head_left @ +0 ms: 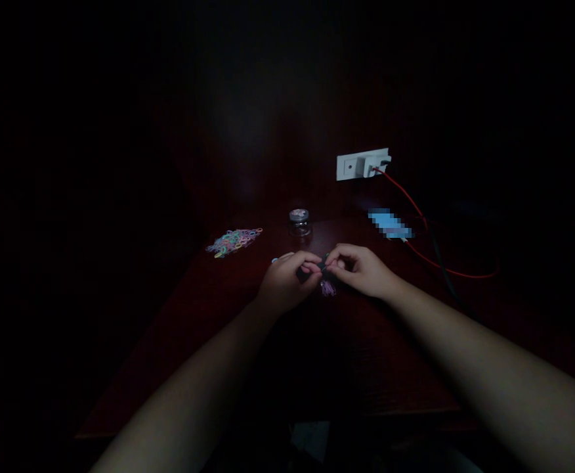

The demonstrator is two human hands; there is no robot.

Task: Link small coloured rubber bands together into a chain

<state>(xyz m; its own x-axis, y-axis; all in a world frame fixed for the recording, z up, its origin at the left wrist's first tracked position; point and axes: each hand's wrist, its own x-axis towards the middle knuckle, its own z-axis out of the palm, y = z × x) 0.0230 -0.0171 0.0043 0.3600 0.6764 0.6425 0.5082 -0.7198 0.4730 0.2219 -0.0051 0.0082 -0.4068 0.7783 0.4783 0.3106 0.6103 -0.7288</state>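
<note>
My left hand [290, 281] and my right hand [360, 269] meet over the middle of the dark red table [287, 368]. Each has thumb and fingers pinched together, and a thin strand [323, 268] spans the small gap between the fingertips. Its kind is too small and dim to make out. Just below the fingertips is a small bunch of purple bands [327, 288]; whether it hangs from the strand or lies on the table I cannot tell. Something small and light blue [275, 261] shows beside the left hand, partly hidden behind it.
A heap of thin multicoloured elastic bands [233, 242] lies at the table's left. Behind my hands stands a small round clear container [298, 220]. A blurred-out blue phone-like object [390, 223] lies at right, its red cable [408, 194] running to a white wall socket [349, 167].
</note>
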